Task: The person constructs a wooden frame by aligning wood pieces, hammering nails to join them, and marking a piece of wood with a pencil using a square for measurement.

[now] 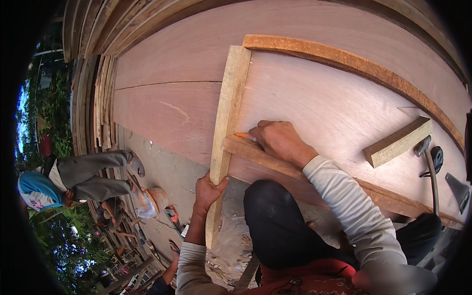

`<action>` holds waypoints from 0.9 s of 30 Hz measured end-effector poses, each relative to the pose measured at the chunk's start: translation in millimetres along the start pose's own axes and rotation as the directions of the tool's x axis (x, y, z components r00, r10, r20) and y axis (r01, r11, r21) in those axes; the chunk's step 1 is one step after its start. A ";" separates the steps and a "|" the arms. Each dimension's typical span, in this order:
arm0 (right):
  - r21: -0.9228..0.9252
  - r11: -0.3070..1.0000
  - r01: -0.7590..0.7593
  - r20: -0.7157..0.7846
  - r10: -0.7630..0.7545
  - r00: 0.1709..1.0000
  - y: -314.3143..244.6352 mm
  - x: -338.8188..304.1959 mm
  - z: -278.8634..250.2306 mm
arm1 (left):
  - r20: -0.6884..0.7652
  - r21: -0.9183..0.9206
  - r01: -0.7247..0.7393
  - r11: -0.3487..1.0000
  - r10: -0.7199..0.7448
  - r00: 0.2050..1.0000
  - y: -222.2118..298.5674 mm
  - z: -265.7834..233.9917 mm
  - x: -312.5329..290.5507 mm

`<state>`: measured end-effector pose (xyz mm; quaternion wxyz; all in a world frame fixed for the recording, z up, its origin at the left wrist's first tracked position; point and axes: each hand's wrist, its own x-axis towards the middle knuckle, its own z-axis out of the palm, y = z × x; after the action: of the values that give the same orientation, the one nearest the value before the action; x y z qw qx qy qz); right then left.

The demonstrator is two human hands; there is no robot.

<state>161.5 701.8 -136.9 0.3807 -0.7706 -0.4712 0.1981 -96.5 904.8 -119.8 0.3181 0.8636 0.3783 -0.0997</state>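
My right hand (282, 141) is closed round an orange pencil (242, 135), whose visible end lies at the corner where two wooden battens meet. One is a pale batten (229, 93) running across the plywood sheet (305, 93) and out past its near edge. My left hand (209, 191) wraps round that batten's overhanging part, thumb on top. Under my right wrist lies the second, browner batten (265, 156), along the sheet's near edge, its end butting against the pale one. A third, curved-looking brown batten (344, 59) borders the far side.
On the plywood at right lie a short wood block (399, 141), a hammer (433, 177) and a dark triangular tool (458, 191). Stacked boards (101, 103) stand at left. Another person in a blue shirt (42, 189) is at far left; others are partly visible below.
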 end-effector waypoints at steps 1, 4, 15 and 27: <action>0.003 1.000 0.005 0.005 -0.005 1.000 -0.2 0.5 -0.4 | -0.002 -0.008 -0.004 1.000 0.004 1.000 -0.9 0.3 0.3; 0.026 1.000 0.017 -0.002 -0.017 1.000 0.9 1.8 -0.5 | 0.036 -0.012 0.050 0.999 -0.050 0.998 3.8 -0.2 0.3; 0.076 0.997 0.033 -0.030 -0.031 0.999 2.6 -0.4 -2.1 | -0.002 -0.003 -0.009 1.000 0.009 1.000 -4.9 1.6 -0.3; 0.553 0.832 -0.042 -0.393 0.305 0.867 12.7 -39.0 -50.5 | -0.036 -0.096 -0.004 0.995 0.001 0.999 -0.7 -11.9 -15.0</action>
<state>183.6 644.0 -116.9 0.6584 -0.7014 -0.2189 0.1634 -108.3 903.7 -104.7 0.3527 0.8494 0.3872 -0.0653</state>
